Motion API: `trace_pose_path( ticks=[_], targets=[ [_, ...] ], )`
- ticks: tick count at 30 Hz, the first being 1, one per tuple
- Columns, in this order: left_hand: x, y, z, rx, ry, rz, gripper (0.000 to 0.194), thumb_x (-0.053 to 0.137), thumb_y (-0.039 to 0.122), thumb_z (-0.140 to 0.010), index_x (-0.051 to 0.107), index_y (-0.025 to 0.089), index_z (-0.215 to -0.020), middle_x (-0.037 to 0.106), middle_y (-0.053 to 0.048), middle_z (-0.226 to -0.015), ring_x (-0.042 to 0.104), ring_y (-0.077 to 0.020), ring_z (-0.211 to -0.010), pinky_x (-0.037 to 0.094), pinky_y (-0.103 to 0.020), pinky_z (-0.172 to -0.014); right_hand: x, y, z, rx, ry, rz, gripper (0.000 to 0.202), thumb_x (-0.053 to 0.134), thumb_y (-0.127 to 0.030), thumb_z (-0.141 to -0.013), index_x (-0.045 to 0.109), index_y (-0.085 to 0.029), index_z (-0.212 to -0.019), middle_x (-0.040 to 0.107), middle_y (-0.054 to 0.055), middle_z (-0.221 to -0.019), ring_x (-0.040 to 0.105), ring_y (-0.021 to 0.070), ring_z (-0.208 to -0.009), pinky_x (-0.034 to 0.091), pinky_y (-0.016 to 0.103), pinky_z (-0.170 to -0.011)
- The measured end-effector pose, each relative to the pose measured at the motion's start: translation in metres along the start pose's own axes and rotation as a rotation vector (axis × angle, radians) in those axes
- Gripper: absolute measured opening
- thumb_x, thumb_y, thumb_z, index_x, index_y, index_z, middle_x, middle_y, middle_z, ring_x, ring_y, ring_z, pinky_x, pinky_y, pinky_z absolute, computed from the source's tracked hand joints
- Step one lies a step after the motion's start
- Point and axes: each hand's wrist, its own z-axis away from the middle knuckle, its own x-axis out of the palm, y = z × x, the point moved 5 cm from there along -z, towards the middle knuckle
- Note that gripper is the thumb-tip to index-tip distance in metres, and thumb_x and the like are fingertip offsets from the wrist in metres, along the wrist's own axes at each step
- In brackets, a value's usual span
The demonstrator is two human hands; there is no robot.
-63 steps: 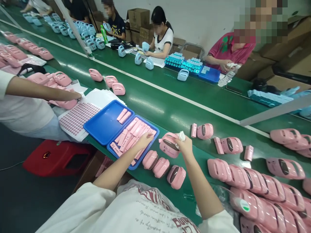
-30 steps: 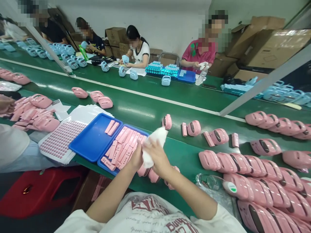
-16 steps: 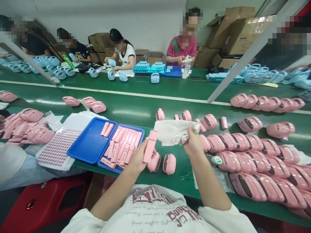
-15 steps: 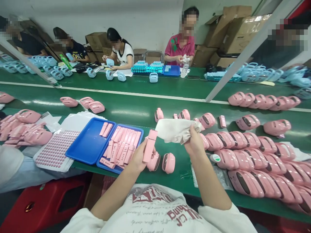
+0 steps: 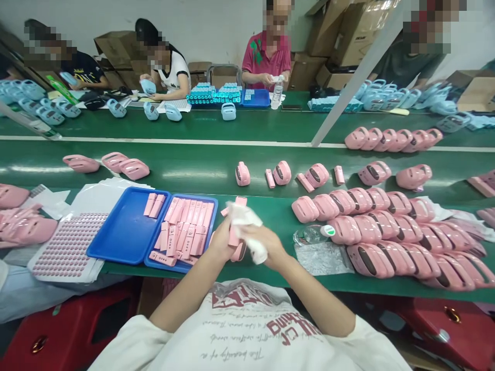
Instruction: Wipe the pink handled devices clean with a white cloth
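Note:
In my left hand (image 5: 221, 241) is a flat pink plastic bar (image 5: 234, 236), its upper end showing above the fingers. My right hand (image 5: 269, 246) grips a crumpled white cloth (image 5: 247, 220), which lies across the bar and covers much of it. Below the two hands a pink rounded housing (image 5: 238, 252) on the green bench is mostly hidden. To the left, a blue tray (image 5: 216, 219) holds several similar pink bars, some with small button marks. Another blue tray (image 5: 116, 226) beside it has a few bars at its upper right corner.
Rows of pink housings (image 5: 367, 221) fill the right side, near a plastic bag (image 5: 325, 260) and a clear roll of tape (image 5: 309, 235). Sheets of round stickers (image 5: 69, 242) lie left. More housings stand on the conveyor (image 5: 201, 159). Co-workers sit opposite; a white post (image 5: 348, 87) slants up.
My right hand has brought the cloth down and left onto the pink bar in my left hand. The view has shifted, and another small pink bar now shows beside a housing on the conveyor.

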Motion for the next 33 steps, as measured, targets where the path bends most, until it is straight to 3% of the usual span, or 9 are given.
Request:
trace_pose_path(
  ticks=[2, 4, 8, 16, 22, 25, 28, 30, 33],
  targets=[
    [0.005, 0.003, 0.003, 0.001, -0.049, 0.004, 0.038, 0.061, 0.047, -0.082, 0.06, 0.01, -0.086, 0.054, 0.0, -0.062, 0.045, -0.0069, -0.043, 0.031, -0.017, -0.036, -0.024, 0.035, 0.013, 0.42, 0.309, -0.181, 0.043, 0.052, -0.052, -0.084, 0.067, -0.013, -0.094, 0.069, 0.008, -0.09, 0.066, 0.0161, -0.088, 0.054, 0.027, -0.079],
    [0.009, 0.005, 0.005, 0.006, -0.096, -0.024, 0.042, 0.062, 0.051, -0.08, 0.059, 0.01, -0.087, 0.054, 0.0, -0.063, 0.045, -0.0067, -0.043, 0.03, -0.016, -0.034, -0.041, 0.058, 0.027, 0.722, 0.624, -0.369, 0.048, 0.05, -0.057, -0.083, 0.064, -0.012, -0.092, 0.068, 0.006, -0.081, 0.066, 0.0157, -0.081, 0.054, 0.026, -0.071],
    [0.011, 0.007, 0.009, 0.033, -0.067, -0.159, 0.046, 0.061, 0.053, -0.08, 0.06, 0.009, -0.092, 0.057, -0.003, -0.063, 0.051, -0.0095, -0.047, 0.04, -0.019, -0.04, -0.045, 0.063, 0.024, 0.899, 0.945, -0.908, 0.043, 0.062, -0.048, -0.078, 0.059, -0.014, -0.105, 0.067, 0.006, -0.098, 0.063, 0.0156, -0.101, 0.055, 0.03, -0.086],
    [0.028, 0.006, 0.015, 0.016, -0.19, -0.209, 0.057, 0.065, 0.06, -0.072, 0.059, 0.009, -0.098, 0.055, -0.001, -0.062, 0.05, -0.0084, -0.045, 0.04, -0.02, -0.045, -0.027, 0.024, -0.007, 0.989, 0.736, -1.374, 0.047, 0.031, -0.051, -0.094, 0.059, -0.019, -0.113, 0.064, 0.006, -0.112, 0.062, 0.017, -0.107, 0.049, 0.042, -0.099],
    [0.031, 0.006, 0.015, 0.028, -0.221, -0.291, 0.054, 0.073, 0.06, -0.063, 0.052, 0.014, -0.082, 0.053, 0.002, -0.058, 0.043, -0.007, -0.036, 0.028, -0.017, -0.032, -0.023, 0.013, -0.007, 0.844, 0.728, -1.27, 0.049, 0.066, -0.05, -0.073, 0.06, -0.02, -0.111, 0.064, 0.006, -0.113, 0.059, 0.0199, -0.113, 0.048, 0.04, -0.102],
    [0.028, 0.005, 0.011, 0.029, -0.179, -0.27, 0.058, 0.071, 0.062, -0.065, 0.057, 0.01, -0.089, 0.057, -0.001, -0.066, 0.052, -0.0089, -0.047, 0.04, -0.019, -0.041, -0.025, 0.01, -0.005, 0.796, 0.734, -1.127, 0.056, 0.076, -0.042, -0.063, 0.06, -0.018, -0.11, 0.065, 0.006, -0.106, 0.062, 0.0197, -0.106, 0.051, 0.037, -0.096],
    [0.026, 0.001, 0.006, -0.007, -0.143, -0.242, 0.059, 0.065, 0.062, -0.073, 0.061, 0.009, -0.099, 0.057, -0.002, -0.067, 0.053, -0.0089, -0.051, 0.043, -0.02, -0.048, -0.028, 0.013, -0.002, 0.76, 0.733, -0.864, 0.052, 0.071, -0.049, -0.068, 0.062, -0.016, -0.107, 0.066, 0.007, -0.101, 0.062, 0.0195, -0.102, 0.054, 0.034, -0.089],
    [0.027, -0.002, 0.004, -0.033, -0.14, -0.249, 0.06, 0.055, 0.064, -0.079, 0.06, 0.011, -0.105, 0.055, -0.001, -0.063, 0.05, -0.0093, -0.045, 0.039, -0.021, -0.043, -0.026, 0.012, -0.005, 0.684, 0.599, -0.588, 0.05, 0.06, -0.054, -0.076, 0.063, -0.015, -0.107, 0.065, 0.009, -0.106, 0.06, 0.0212, -0.109, 0.053, 0.034, -0.092],
    [0.03, 0.001, 0.004, -0.04, -0.106, -0.212, 0.063, 0.035, 0.066, -0.088, 0.059, 0.013, -0.111, 0.055, -0.001, -0.059, 0.048, -0.0101, -0.041, 0.037, -0.021, -0.04, -0.011, -0.005, -0.015, 0.312, 0.258, -0.091, 0.048, 0.048, -0.044, -0.087, 0.059, -0.013, -0.121, 0.052, 0.012, -0.131, 0.039, 0.0248, -0.134, 0.036, 0.042, -0.111]
  ],
)
